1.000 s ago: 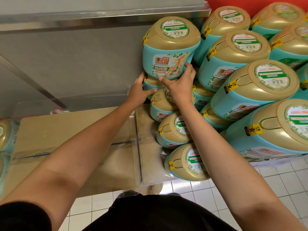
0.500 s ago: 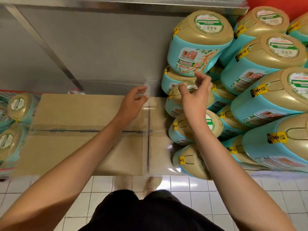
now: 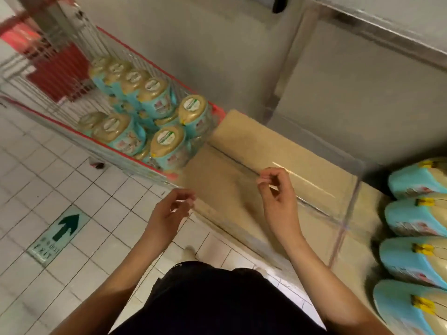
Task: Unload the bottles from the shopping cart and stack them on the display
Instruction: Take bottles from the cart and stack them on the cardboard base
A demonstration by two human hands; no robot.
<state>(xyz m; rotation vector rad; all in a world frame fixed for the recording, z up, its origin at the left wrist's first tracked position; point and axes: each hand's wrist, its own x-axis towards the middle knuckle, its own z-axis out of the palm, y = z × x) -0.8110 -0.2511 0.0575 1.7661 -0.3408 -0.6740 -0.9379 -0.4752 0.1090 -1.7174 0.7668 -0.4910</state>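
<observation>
**Empty hands over the display, bottles on either side**

The white-tiled floor [image 3: 48,184] lies left of and in front of the display [image 3: 242,151], open and unobstructed up to its front edge; a grey wall [image 3: 205,44] runs behind the display; the display itself is a low platform topped with brown cardboard, its middle stretch bare, its front edge running on a slant from the cart down to the person's legs; the shopping cart [image 3: 72,59], wire-sided with a red rim, stands against the display's left end, its near corner touching or just beside the cardboard; stacked bottles [image 3: 411,213] fill the display's right end in a column of four, teal bodies toward the bare cardboard and tan ends with yellow tags pointing right, long axes roughly level; the cart bottles [image 3: 154,93] stand packed together at the cart's end nearest the display, tan caps up toward the camera, long axes upright; a clear panel [image 3: 348,209] stands upright on the display between the bare cardboard and the stacked bottles; the right hand [image 3: 278,197] hangs above the bare cardboard, fingers [image 3: 264,178] loosely curled, holding nothing; the left hand [image 3: 169,213] hangs over the display's front edge, fingers [image 3: 186,198] loosely curled, likewise holding nothing; a green arrow sign [image 3: 65,228] is set in the floor well left of the display.
</observation>
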